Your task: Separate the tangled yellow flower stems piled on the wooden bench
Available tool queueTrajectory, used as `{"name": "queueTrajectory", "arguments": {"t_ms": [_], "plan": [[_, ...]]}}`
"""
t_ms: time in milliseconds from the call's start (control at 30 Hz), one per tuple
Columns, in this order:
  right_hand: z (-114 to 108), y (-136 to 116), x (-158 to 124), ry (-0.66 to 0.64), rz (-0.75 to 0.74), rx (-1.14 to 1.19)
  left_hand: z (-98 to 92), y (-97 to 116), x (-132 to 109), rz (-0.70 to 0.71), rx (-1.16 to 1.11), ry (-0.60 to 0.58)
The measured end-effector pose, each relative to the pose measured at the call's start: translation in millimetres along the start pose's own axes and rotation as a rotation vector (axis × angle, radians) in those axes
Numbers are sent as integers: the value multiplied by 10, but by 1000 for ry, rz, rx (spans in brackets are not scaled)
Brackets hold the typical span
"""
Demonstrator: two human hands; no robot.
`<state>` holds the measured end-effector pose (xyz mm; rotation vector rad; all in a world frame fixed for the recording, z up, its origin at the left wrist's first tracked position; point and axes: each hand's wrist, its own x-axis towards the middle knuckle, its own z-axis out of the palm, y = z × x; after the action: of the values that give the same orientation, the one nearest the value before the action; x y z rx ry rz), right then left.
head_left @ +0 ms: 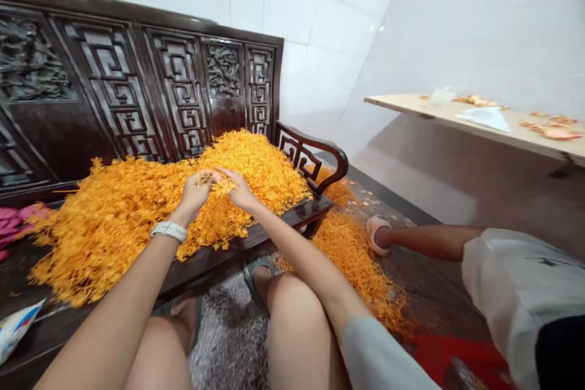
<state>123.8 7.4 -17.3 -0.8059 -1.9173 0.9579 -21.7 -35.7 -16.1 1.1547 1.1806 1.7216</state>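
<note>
A long heap of orange-yellow plastic-looking sprigs [123,219] covers much of the dark wooden bench [219,259]. Above the middle of the heap, my left hand [196,190] and my right hand [235,187] are close together. Fingers of my left hand, which has a pale watch on its wrist, are bent round small yellow pieces. My right hand's fingers are closed on yellow pieces too, just beside the left fingertips. How the pieces join between the hands is too small to tell.
More orange sprigs [351,256] lie on the floor right of the bench's armrest [336,158]. Another person's leg [425,241] is at the right. A wall shelf [411,103] holds small items. Pink pieces [16,222] and a packet [18,329] are at the left.
</note>
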Motion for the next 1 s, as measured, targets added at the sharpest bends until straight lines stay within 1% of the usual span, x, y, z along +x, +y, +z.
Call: {"name": "queueTrajectory", "arguments": {"t_ms": [67,100,133,200,267,367,433,500,600,667,700,767,833,900,933,1000], "plan": [[25,40,16,-8,-104,8,47,-19,-5,120,115,-58],[46,64,22,3,-135,39,63,-18,-4,161,157,-57],[72,87,27,16,-140,85,73,-13,-1,176,181,-29],[135,123,32,35,-124,194,80,4,7,159,172,59],[192,141,39,78,-89,275,78,20,10,130,119,108],[222,132,52,110,-46,323,78,40,6,111,91,95],[199,114,60,109,-50,350,86,58,5,108,98,99],[151,93,62,113,-79,328,89,79,18,109,105,108],[78,51,52,117,-85,165,53,92,73,142,141,158],[64,3,37,60,-50,110,-11,68,127,188,158,214],[73,-32,26,15,-19,128,-54,47,154,206,167,232],[113,-119,-4,-88,82,238,-147,-5,198,218,219,249],[149,-222,-43,-194,246,376,-226,-47,224,223,332,254],[141,-315,-74,-319,387,501,-267,-60,234,240,439,258],[116,-351,-82,-381,425,551,-271,-56,237,252,471,255],[38,-398,-83,-489,450,627,-253,-36,252,273,484,240]]}}
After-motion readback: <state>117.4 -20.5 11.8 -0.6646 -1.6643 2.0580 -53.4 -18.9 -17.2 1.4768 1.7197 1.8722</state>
